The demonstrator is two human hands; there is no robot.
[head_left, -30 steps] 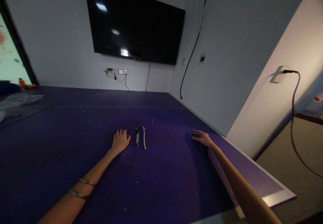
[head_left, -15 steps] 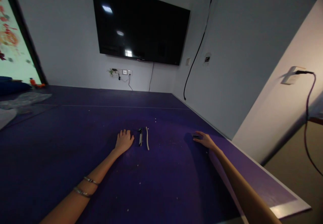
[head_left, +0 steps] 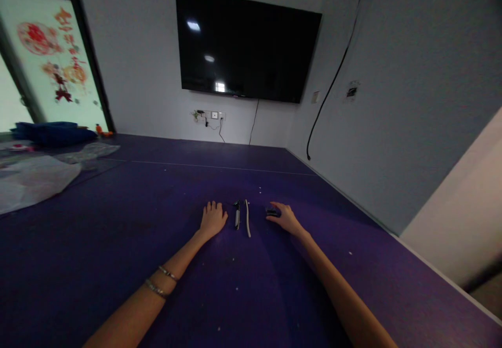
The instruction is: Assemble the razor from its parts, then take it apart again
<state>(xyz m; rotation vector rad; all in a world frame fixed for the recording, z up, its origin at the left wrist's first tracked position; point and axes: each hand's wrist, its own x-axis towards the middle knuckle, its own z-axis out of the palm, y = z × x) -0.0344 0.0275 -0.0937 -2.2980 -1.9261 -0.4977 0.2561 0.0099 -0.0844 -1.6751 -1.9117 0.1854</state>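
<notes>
My left hand (head_left: 212,219) lies palm down on the purple surface (head_left: 157,243) with its fingers spread, holding nothing. Just to its right is a slim dark tool with a pale handle (head_left: 237,216), too small to name surely. Beside that lies a short white strip (head_left: 248,219), slightly curved, like a piece of cable. My right hand (head_left: 287,219) is a short way right of the strip. Its thumb and fingers close around a small dark object with what looks like a clear part (head_left: 272,212), whose kind I cannot make out.
Small white bits (head_left: 260,190) are scattered over the surface. Crumpled clear plastic (head_left: 43,178) and a dark blue cloth bundle (head_left: 58,133) lie at the left. A black cable (head_left: 333,83) hangs down the right wall. A television (head_left: 247,47) is mounted on the far wall.
My right hand has moved left with the small dark object, much closer to the white strip. My left hand stays beside the dark tool. The whole view has turned left.
</notes>
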